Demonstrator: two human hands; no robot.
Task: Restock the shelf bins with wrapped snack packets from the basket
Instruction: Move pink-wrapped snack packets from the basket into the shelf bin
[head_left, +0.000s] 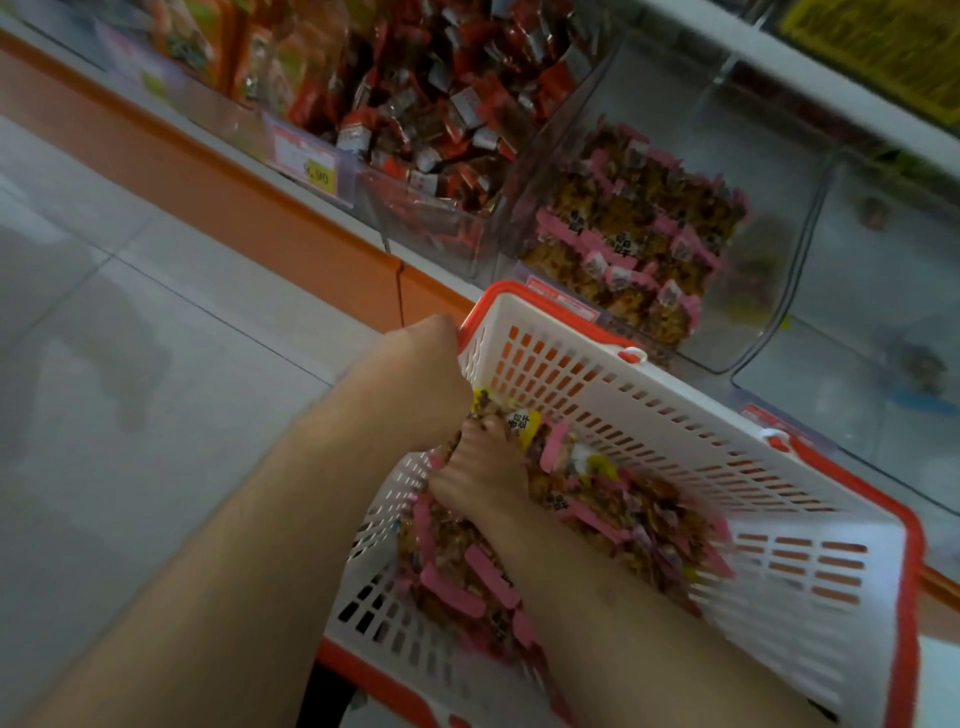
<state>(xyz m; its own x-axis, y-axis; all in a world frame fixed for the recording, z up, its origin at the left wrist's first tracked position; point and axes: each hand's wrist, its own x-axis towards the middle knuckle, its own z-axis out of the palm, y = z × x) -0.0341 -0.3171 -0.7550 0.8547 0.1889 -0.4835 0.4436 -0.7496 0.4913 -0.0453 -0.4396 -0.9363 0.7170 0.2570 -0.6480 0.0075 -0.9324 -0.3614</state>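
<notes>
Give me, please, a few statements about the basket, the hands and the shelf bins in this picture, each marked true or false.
1. The right hand reaches into the basket among the pink-edged packets. True.
2. The basket is white with a red-orange rim. True.
3. The bin of pink-edged packets on the shelf is filled with green bottles. False: it holds brown snack packets with pink edges.
4. The left hand is at the basket's near-left edge. True.
5. The bin of red packets stands to the right of the pink-edged bin. False: it stands to its left.
6. The clear bin at far right is piled to the top. False: only a few items show through it.
</notes>
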